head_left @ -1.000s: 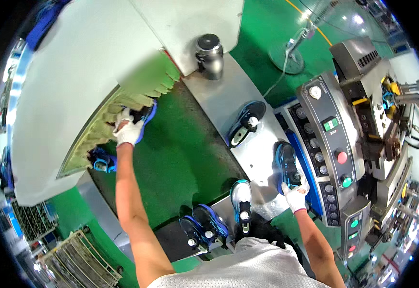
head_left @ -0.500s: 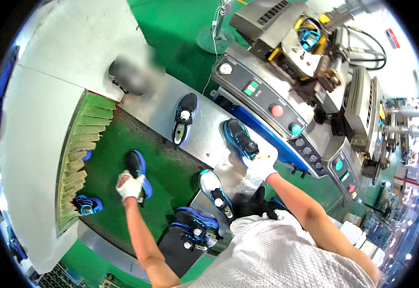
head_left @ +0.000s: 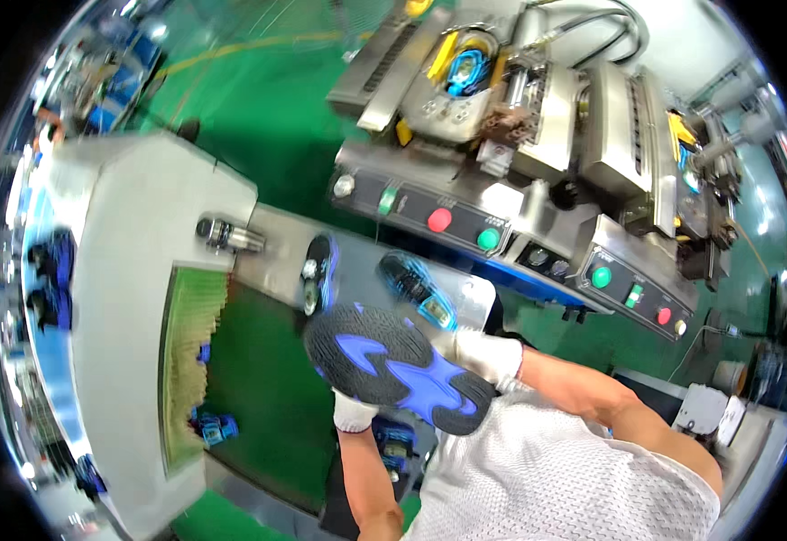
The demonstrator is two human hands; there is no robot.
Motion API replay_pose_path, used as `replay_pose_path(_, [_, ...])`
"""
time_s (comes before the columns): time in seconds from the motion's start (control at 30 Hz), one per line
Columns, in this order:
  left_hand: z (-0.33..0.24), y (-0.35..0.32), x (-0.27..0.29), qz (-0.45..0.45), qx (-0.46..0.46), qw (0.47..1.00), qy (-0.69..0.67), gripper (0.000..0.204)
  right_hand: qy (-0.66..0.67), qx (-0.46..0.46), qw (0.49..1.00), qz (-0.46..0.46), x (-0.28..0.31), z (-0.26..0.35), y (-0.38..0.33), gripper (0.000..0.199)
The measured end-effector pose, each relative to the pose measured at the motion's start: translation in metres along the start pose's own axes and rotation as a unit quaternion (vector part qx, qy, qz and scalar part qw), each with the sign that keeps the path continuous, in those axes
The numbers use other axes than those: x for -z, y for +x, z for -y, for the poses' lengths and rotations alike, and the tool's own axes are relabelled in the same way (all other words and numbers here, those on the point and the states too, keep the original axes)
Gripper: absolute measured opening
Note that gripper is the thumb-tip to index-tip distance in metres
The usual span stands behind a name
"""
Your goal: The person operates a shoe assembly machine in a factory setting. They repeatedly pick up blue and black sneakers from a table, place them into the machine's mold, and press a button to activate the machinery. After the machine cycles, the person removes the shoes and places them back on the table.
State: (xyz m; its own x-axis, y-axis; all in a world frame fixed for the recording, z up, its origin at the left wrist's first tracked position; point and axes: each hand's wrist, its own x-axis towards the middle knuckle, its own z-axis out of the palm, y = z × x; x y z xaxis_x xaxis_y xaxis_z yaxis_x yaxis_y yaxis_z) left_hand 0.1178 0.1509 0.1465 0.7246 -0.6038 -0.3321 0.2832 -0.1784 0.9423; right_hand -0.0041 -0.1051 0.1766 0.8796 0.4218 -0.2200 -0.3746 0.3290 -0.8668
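Note:
A shoe with a black and violet-blue sole (head_left: pixel 384 365) is tilted up in front of me, its tread facing me. My left hand (head_left: pixel 354 411), in a white glove, is closed on it from below, with most fingers hidden behind it. My right hand (head_left: pixel 488 354), gloved too, is closed at the shoe's right edge, its fingertips hidden. Just beyond, a black and light-blue shoe (head_left: pixel 416 284) lies on the metal shelf (head_left: pixel 366 263). To its left stands another black and violet shoe (head_left: pixel 319 270). More shoes (head_left: pixel 396 442) sit partly hidden below the raised one.
Beyond the shelf stands a pressing machine with a button panel (head_left: pixel 429 215). At left, a white tunnel housing (head_left: pixel 132 288) has a green strip curtain (head_left: pixel 190 361) over a green surface (head_left: pixel 267 379). A shoe (head_left: pixel 216 428) lies by the curtain. A metal cylinder (head_left: pixel 231 236) projects from the housing.
My left hand has lifted the shoe from the green surface and brought it right, sole turned toward me. My right hand has left the shelf shoe and moved nearer my body. The view has shifted.

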Motion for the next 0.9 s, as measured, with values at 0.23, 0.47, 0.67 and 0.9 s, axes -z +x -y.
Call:
replay_pose_path(0.23, [-0.182,0.123,-0.15,0.131,-0.163,0.976,0.064,0.061,0.404,0.115,0.893,-0.161,0.065,0.05,-0.081,0.067])
replay_pose_path(0.47, [-0.245,0.355,-0.249,0.062,-0.285,0.904,0.312,0.06,0.353,0.29,0.848,-0.269,0.147,0.099,-0.186,0.095])
replay_pose_path(0.67, [-0.214,0.515,-0.308,-0.069,-0.242,0.826,0.504,0.088,0.362,0.333,0.785,-0.375,0.14,0.104,-0.244,0.1])
replay_pose_path(0.9, [-0.262,0.545,-0.313,-0.044,-0.177,0.789,0.586,0.083,0.298,0.354,0.779,-0.423,0.137,0.086,-0.252,0.096])
